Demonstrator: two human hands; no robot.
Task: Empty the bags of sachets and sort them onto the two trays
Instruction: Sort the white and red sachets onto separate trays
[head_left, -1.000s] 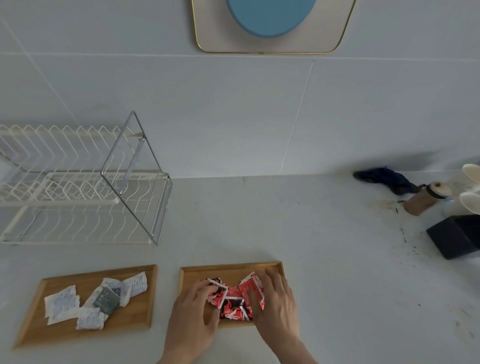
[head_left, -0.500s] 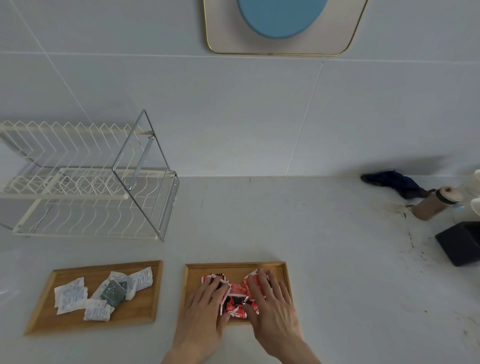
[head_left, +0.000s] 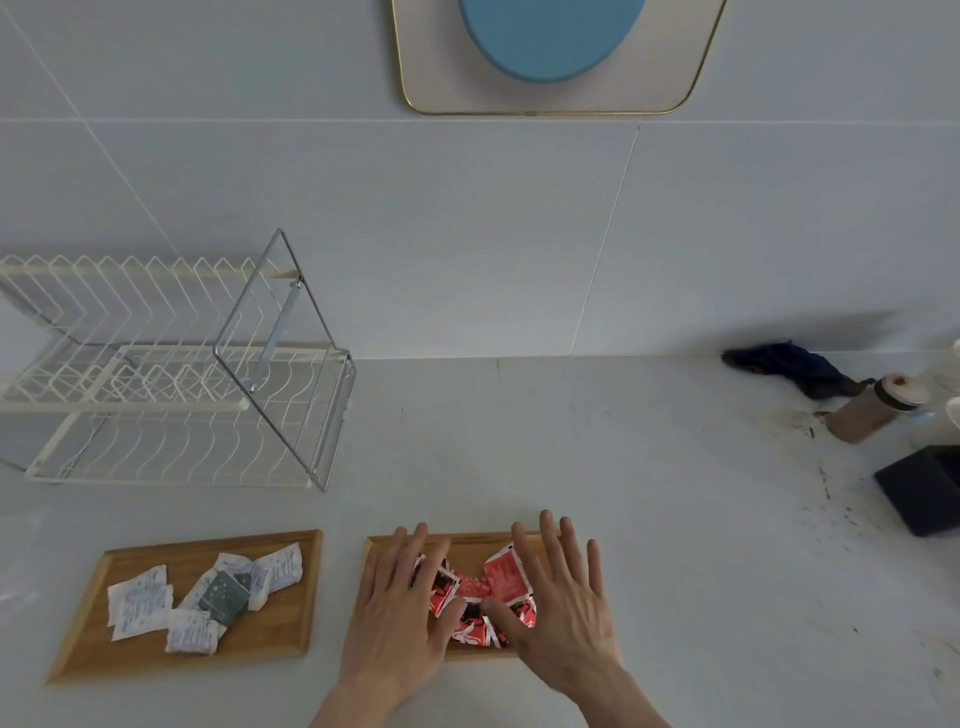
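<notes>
Lying flat with fingers spread, the left hand (head_left: 400, 618) and the right hand (head_left: 561, 608) press palm-down on the right wooden tray (head_left: 375, 561), one at each side of a heap of red sachets (head_left: 480, 597). Neither hand grips anything; the fingers are stretched out and apart, and the two thumbs come near each other over the front of the red heap. The red sachets show between the hands, overlapping one another, with black and white print on some. The right hand covers the tray's right end, so that edge cannot be seen.

Just left of this tray, a narrow gap apart, lies the left wooden tray (head_left: 280, 623). On it sit white sachets (head_left: 140, 603) with fine print, loosely scattered and partly overlapping, and among them one dark grey sachet (head_left: 224, 603) resting on top of the white ones near the middle.

Behind the left tray, further from the person, stands a white wire dish rack (head_left: 156, 374) with a metal frame at its right end. The grey counter (head_left: 649, 519) carries both trays. Well to the right of the red-sachet tray, near the counter's far right edge, are a black box (head_left: 924, 493), a brown tumbler (head_left: 867, 413) lying tilted, and a dark blue cloth (head_left: 784, 364) against the wall. On the wall above hangs a gold-rimmed panel (head_left: 441, 78) with a blue oval
</notes>
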